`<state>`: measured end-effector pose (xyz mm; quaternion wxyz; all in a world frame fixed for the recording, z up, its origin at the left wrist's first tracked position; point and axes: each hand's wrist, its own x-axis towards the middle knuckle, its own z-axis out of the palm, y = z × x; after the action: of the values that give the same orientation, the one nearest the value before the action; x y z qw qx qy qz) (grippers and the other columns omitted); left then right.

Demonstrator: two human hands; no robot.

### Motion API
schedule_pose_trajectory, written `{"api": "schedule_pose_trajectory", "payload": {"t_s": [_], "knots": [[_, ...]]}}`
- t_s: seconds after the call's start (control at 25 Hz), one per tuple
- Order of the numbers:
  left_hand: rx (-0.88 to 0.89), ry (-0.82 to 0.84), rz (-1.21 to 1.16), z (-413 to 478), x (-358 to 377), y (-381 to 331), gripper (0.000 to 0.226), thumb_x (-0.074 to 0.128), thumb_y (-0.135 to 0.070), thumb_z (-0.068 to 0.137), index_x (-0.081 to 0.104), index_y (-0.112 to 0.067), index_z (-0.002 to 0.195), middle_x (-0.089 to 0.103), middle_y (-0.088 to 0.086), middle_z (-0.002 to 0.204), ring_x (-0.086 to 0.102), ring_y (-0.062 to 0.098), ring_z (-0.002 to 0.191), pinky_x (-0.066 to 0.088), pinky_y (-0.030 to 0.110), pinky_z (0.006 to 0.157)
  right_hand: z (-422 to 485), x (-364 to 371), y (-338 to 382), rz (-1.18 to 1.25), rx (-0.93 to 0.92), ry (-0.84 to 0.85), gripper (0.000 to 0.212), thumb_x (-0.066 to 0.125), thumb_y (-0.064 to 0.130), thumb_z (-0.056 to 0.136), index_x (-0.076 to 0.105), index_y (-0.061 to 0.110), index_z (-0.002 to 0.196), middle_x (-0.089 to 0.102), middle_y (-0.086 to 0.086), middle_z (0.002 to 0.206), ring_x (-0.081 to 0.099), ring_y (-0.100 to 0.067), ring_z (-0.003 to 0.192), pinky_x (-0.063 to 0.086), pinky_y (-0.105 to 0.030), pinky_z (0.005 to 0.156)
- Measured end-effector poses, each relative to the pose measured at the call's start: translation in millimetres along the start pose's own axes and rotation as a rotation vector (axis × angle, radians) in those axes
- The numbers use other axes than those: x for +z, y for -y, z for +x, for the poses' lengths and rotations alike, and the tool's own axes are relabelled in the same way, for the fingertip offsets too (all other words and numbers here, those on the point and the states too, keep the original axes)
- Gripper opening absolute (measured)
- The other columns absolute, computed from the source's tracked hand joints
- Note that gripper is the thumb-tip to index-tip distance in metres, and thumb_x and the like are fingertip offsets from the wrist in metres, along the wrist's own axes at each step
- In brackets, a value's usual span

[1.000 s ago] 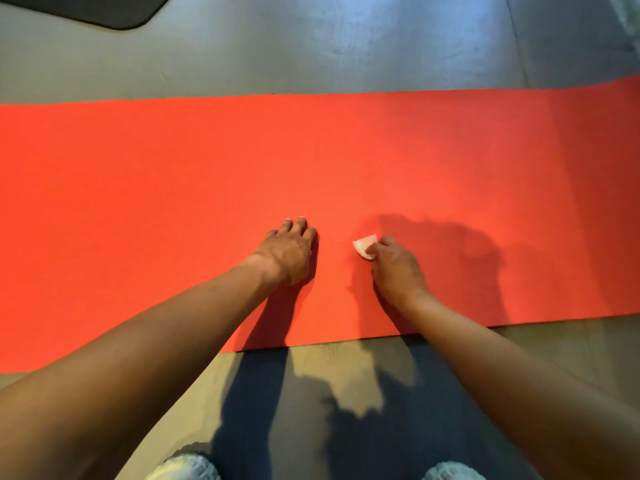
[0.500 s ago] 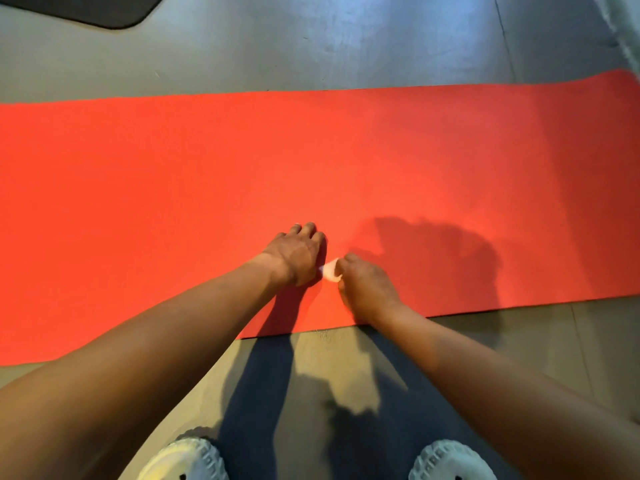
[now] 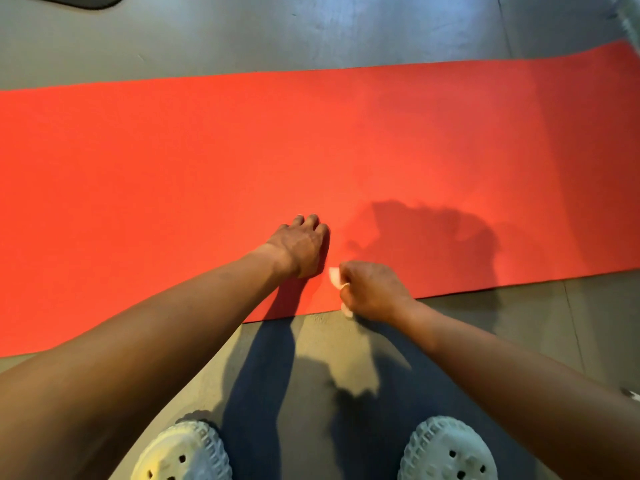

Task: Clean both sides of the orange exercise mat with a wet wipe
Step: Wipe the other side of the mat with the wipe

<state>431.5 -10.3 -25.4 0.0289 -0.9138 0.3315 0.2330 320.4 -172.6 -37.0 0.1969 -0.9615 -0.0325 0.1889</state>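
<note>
Foam is my guess for the orange exercise mat [image 3: 173, 168]: light, soft, floppy rather than stiff, and probably grippy enough not to slide much. It lies flat on the grey floor [image 3: 311, 36], stretched left to right in front of the person. The left grip [image 3: 300, 249] rests palm down on the mat near its front edge, holding nothing. Just beside it, the right grip [image 3: 372, 292] is curled round the wet wipe [image 3: 334, 276] at that edge. For turning the mat, the front long edge looks the best hold; one corner alone would likely sag and fold.
</note>
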Motion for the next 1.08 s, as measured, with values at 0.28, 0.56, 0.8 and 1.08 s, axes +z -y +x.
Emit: {"api": "schedule_pose_trajectory", "payload": {"t_s": [0.28,0.56,0.8,1.08], "knots": [[0.008,-0.003,0.018,1.1,1.2,0.4,0.043,0.045,-0.026,0.091,0.046,-0.016,0.132,0.042,0.012,0.139,0.042,0.034,0.131,0.048,0.050,0.096,-3.5,-8.1,-25.3,0.058,0.275,-0.155,0.006,0.057,0.025,0.084,0.053,0.024,0.089,0.071,-0.012,0.091,0.065,-0.037,0.088,0.037,-0.034,0.065],[0.067,-0.071,0.050,-8.5,2.2,3.2,0.043,0.050,-0.030,0.087,0.049,-0.014,0.127,0.046,0.011,0.133,0.048,0.032,0.124,0.051,0.048,0.092,-7.8,-7.6,-9.6,-0.203,-0.073,-0.029,0.014,0.054,0.028,0.090,0.058,0.019,0.100,0.072,-0.011,0.095,0.067,-0.037,0.091,0.043,-0.038,0.068],[0.316,-0.002,0.107,-25.1,-5.0,3.6,0.047,0.055,-0.068,0.085,0.060,-0.022,0.097,0.061,0.003,0.104,0.059,0.026,0.097,0.052,0.037,0.081,-5.4,-18.3,-18.5,-0.131,0.162,-0.088,0.014,0.060,0.028,0.086,0.057,0.021,0.098,0.072,-0.011,0.092,0.067,-0.037,0.089,0.036,-0.035,0.064],[0.461,0.148,0.266,-43.0,5.4,-20.4,0.045,0.063,-0.065,0.081,0.063,-0.021,0.089,0.062,-0.003,0.088,0.059,0.024,0.078,0.037,0.029,0.062,-3.2,-17.8,-11.9,-0.232,-0.013,-0.005,0.016,0.052,0.029,0.092,0.056,0.018,0.103,0.071,-0.013,0.095,0.067,-0.038,0.090,0.037,-0.035,0.065]]}}
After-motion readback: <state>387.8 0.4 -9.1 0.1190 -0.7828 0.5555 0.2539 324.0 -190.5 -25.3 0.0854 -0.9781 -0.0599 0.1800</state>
